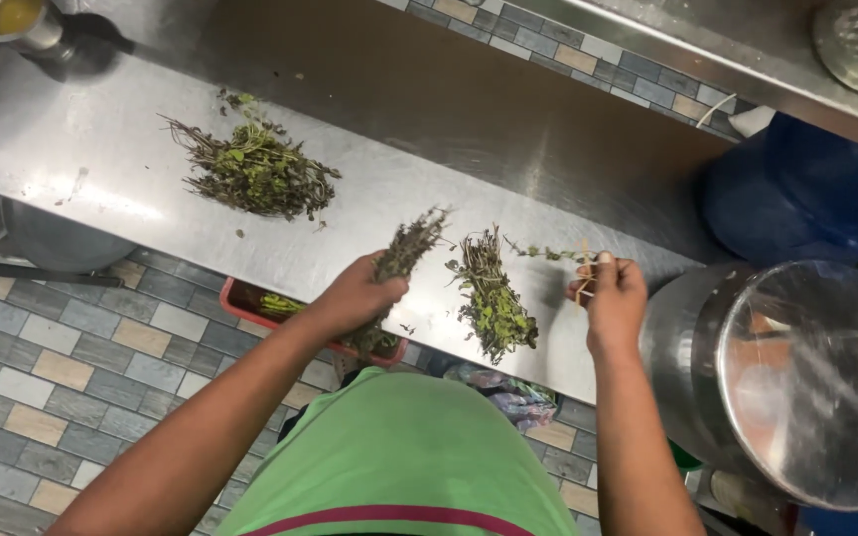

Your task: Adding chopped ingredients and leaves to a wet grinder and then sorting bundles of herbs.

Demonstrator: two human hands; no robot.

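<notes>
My left hand (355, 296) grips a bunch of green herb stems (407, 248) that points up and to the right over the steel counter (419, 129). My right hand (610, 298) pinches a single thin sprig (548, 254) that reaches left from my fingers. Between my hands a small heap of leafy sprigs (492, 298) lies on the counter. A larger pile of herbs (255, 171) lies further left on the counter, apart from both hands.
A red tray (250, 303) with greens sits under the counter edge below my left hand. A large steel pot with a lid (796, 382) stands at the right. A blue container (806, 189) is behind it. A metal cup (12, 22) stands far left.
</notes>
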